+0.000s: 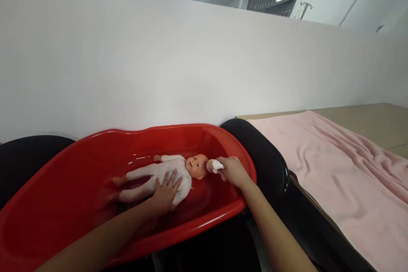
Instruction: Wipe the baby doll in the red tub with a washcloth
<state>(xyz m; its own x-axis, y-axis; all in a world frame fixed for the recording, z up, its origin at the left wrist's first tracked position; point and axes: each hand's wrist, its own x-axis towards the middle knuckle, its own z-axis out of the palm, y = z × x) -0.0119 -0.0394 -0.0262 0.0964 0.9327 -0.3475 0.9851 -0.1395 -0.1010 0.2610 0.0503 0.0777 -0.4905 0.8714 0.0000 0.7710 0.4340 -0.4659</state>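
Observation:
A baby doll [170, 173] with a white cloth body lies on its back in a red baby bathtub [204, 219], its head toward the right end. My left hand [166, 194] rests on the doll's chest with the fingers spread flat. Beside the top of the doll's head, my right hand [234, 171] pinches a small wet white cloth [214, 165]. The cloth is at the crown; whether it presses on the head I cannot tell. Water appears to lie around the doll, and its feet look dim under the surface.
Black chair backs [259, 153] stand at both ends of the tub. A pink towel [344, 165] covers part of a tan bed [376, 123] on the right. Behind the tub rises a white partition [178, 63].

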